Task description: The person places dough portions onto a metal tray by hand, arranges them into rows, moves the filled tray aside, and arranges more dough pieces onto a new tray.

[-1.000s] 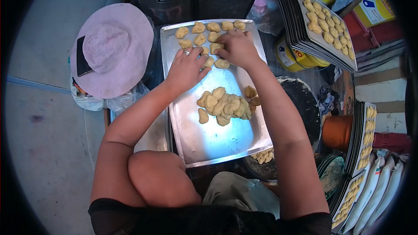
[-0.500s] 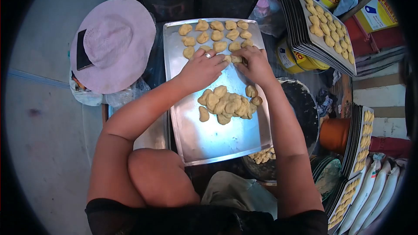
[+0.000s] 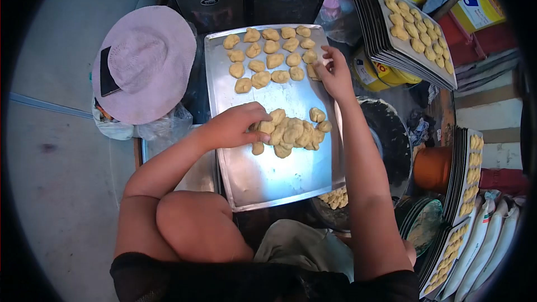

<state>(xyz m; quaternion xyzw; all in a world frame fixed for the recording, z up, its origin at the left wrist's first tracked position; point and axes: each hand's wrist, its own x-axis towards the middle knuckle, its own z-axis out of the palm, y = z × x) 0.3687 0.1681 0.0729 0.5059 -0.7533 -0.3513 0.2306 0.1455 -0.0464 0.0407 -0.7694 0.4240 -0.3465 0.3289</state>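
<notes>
A metal baking tray (image 3: 268, 187) lies before me with rows of pale dough pieces (image 3: 274, 60) on its far half. Nearer me on the tray is a heap of dough pieces (image 3: 296, 132). My left hand (image 3: 238, 126) is at the heap's left side, thumb and fingers closed around a dough piece (image 3: 266, 127). At the tray's far right edge, my right hand (image 3: 337, 75) has its fingers apart, with the thumb beside a dough piece (image 3: 312, 71) in the nearest row. That piece is partly hidden by the hand.
A pink hat (image 3: 142, 64) with a dark phone (image 3: 107, 72) on its brim lies left. Stacked trays of dough (image 3: 417, 33) stand at the right above a yellow bucket (image 3: 383, 75). A black basin (image 3: 394, 145) is beside the tray. Black speakers (image 3: 210, 0) stand behind.
My left hand has come from the rows back toward me, onto the heap. The right hand has moved slightly right and away. More dough pieces now show in the nearest row.
</notes>
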